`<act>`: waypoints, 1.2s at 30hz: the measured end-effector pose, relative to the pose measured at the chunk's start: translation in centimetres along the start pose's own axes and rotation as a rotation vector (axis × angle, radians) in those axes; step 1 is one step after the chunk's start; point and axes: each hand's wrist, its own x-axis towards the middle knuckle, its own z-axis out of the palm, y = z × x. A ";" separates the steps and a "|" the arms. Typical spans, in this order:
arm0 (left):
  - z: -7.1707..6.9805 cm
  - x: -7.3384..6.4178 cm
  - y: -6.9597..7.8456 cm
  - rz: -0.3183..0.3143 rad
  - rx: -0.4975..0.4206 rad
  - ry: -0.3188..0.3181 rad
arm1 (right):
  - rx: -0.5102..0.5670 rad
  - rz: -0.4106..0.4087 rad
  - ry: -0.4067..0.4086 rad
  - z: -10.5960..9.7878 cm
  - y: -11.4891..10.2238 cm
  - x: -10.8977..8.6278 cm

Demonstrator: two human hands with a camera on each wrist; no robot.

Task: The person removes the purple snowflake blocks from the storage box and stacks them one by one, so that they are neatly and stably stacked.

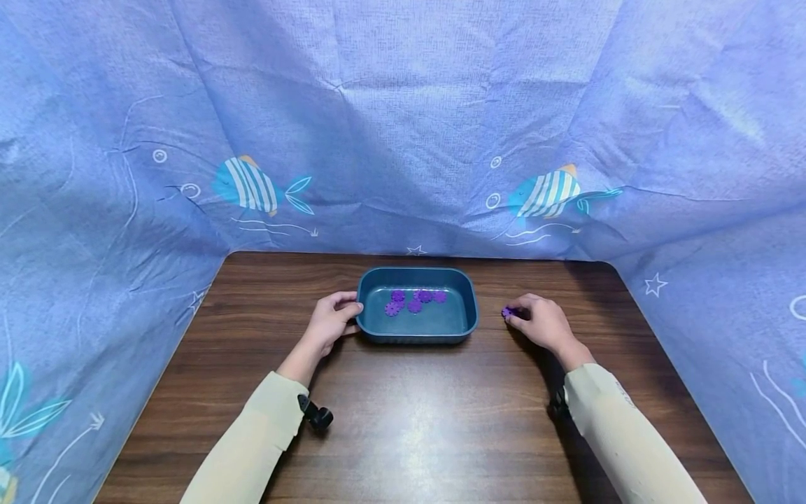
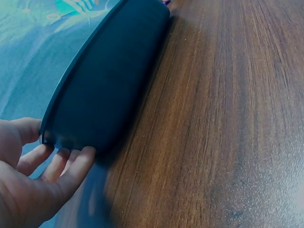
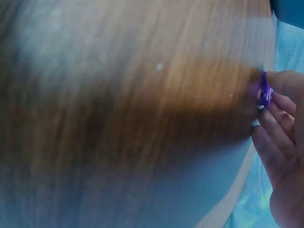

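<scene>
A dark teal plastic basin [image 1: 418,339] stands on the wooden table, with several purple flower-shaped discs [image 1: 415,306] lying on its floor. At its left end my left hand [image 1: 330,320] grips the basin, thumb at the rim and fingers against the outer wall. The left wrist view shows those fingertips [image 2: 87,151] touching the basin's side [image 2: 95,80]. To the right of the basin, my right hand [image 1: 543,323] pinches a purple disc [image 1: 507,312] low over the tabletop. In the right wrist view this purple disc [image 3: 265,90] sits by the thumb, partly hidden by the fingers.
The brown wooden table [image 1: 403,420] reaches back to a blue cloth [image 1: 409,140] printed with fish, which hangs behind and along both sides. A black wrist strap device [image 1: 317,416] hangs below the left sleeve. Bright glare lies on the table's front middle.
</scene>
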 end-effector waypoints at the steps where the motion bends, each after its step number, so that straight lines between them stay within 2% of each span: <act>1: 0.0 0.0 0.0 0.002 0.000 0.000 | -0.002 -0.001 -0.001 0.0 0.0 0.0; 18: -0.1 -0.1 0.1 -0.002 0.002 -0.007 | -0.005 0.008 -0.016 -0.3 -0.6 0.1; 23: 0.0 -0.1 0.0 -0.005 -0.003 -0.008 | 0.022 0.022 -0.049 -0.5 -0.4 0.1; 31: -0.2 -0.2 0.3 -0.010 0.019 -0.004 | 0.137 0.021 -0.128 -1.7 -0.5 1.0; 36: -0.1 -0.2 0.3 -0.011 0.013 -0.007 | 0.139 0.001 -0.177 -2.8 -1.3 2.0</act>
